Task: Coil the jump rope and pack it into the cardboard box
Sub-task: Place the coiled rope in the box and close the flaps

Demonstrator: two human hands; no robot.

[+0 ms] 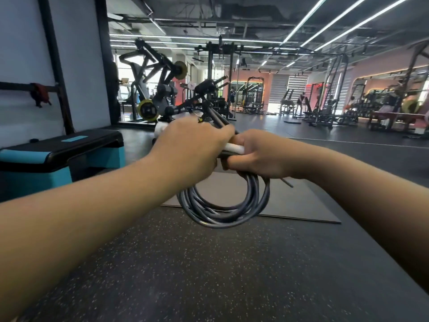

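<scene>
Above the speckled gym floor [209, 263], the coiled jump rope [222, 203] is gripped by both closed hands, left hand [192, 149] and right hand [262, 156], though loops could spring loose if either grip were eased.

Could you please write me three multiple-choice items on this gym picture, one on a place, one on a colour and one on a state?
1. Where does the step platform stand?
A. to the person's left, by the white wall
B. on the grey mat
C. to the person's right

2. What colour is the jump rope cord?
A. bright red
B. dark grey
C. yellow

3. What state is the rope in?
A. stretched straight along the floor
B. packed in a box
C. gathered in hanging loops held by both hands

Answers:
1 A, it sits at the left edge of the view below the wall.
2 B, the loops look dark grey against the grey mat.
3 C, the left hand and right hand grip the top of the bundle, and the coils dangle beneath.
</scene>
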